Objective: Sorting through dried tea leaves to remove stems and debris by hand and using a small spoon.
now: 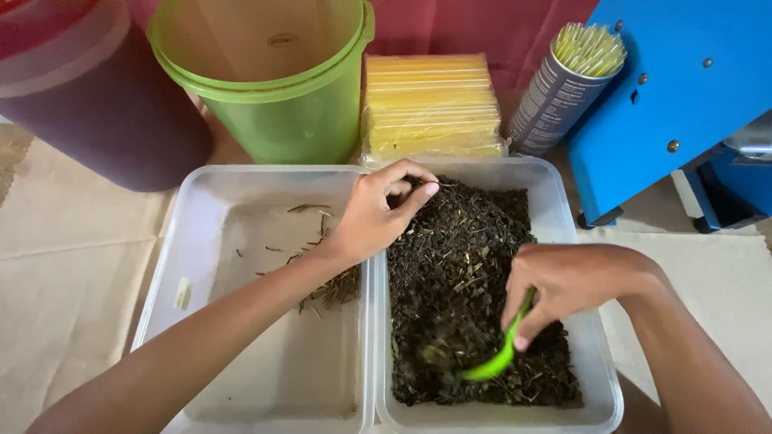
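Right hand (563,283) grips green spoon (497,359) in dark dried leaves (466,265); left hand (378,210) pinches above clear tub (555,201).

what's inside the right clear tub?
The right tub holds dark dried leaf bits. The right hand holds a green scoop in them; the left hand pinches some. The tub's floor is covered.

Yellow straw pack (430,104), grey labelled can (548,103) beside.

Paper-covered table (72,265) with two clear tubs (201,241)
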